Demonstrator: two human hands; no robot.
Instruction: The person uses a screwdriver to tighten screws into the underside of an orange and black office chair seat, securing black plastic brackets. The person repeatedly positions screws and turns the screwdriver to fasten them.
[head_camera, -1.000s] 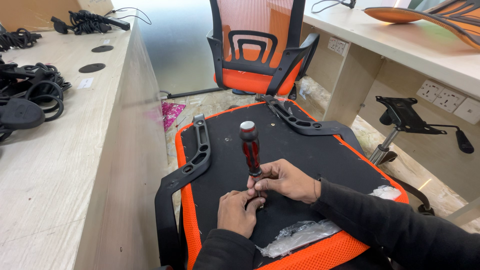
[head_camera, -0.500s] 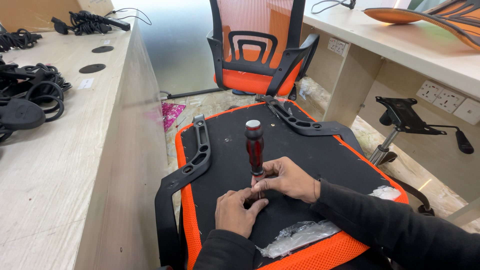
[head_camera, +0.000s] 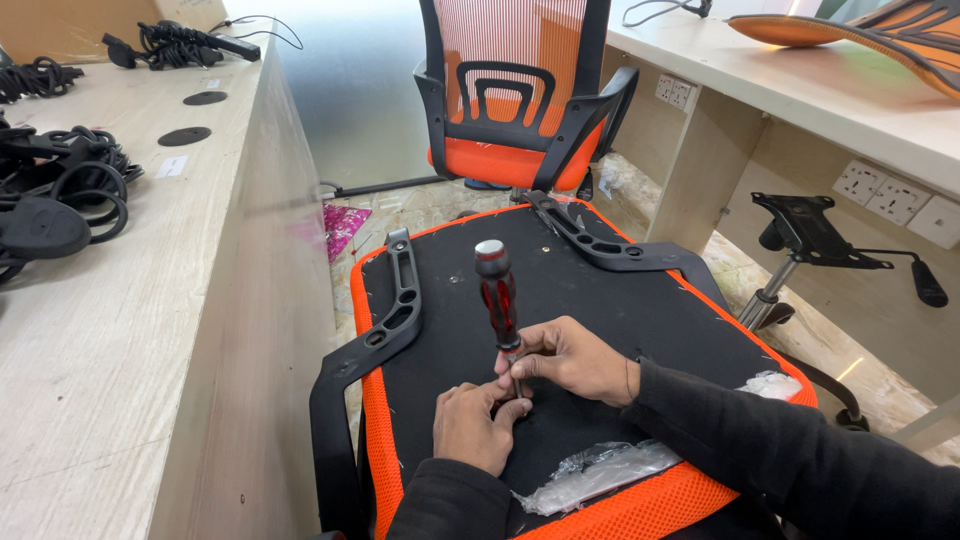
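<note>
1. A screwdriver (head_camera: 499, 298) with a red-and-black handle stands nearly upright on the black underside of an overturned orange chair seat (head_camera: 560, 300). Its long axis runs close to vertical, with the grey-capped handle end tilted slightly away from the person and the tip pointing down into the seat.
2. The right hand (head_camera: 572, 357) is closed around the lower shaft of the screwdriver, just under the handle, pinching it between thumb and fingers.
3. The left hand (head_camera: 474, 422) rests on the seat below the tool, its fingertips curled in at the tip of the screwdriver. Whether it holds a screw or only steadies the tip cannot be told.
4. The two hands are touching, both close together at the bottom of the tool.
5. Two black armrests are attached to the seat: the left armrest (head_camera: 392, 315) and the right armrest (head_camera: 600, 240).
6. A crumpled clear plastic bag (head_camera: 590, 473) lies on the seat's near edge, its contents not discernible.
7. Beyond the seat stands an assembled orange mesh chair (head_camera: 520, 100).
8. On the worktop (head_camera: 130, 330) to the left lie black coiled cables (head_camera: 60, 190).
9. To the right, a chair base mechanism (head_camera: 810, 232) stands on a gas cylinder.
</note>
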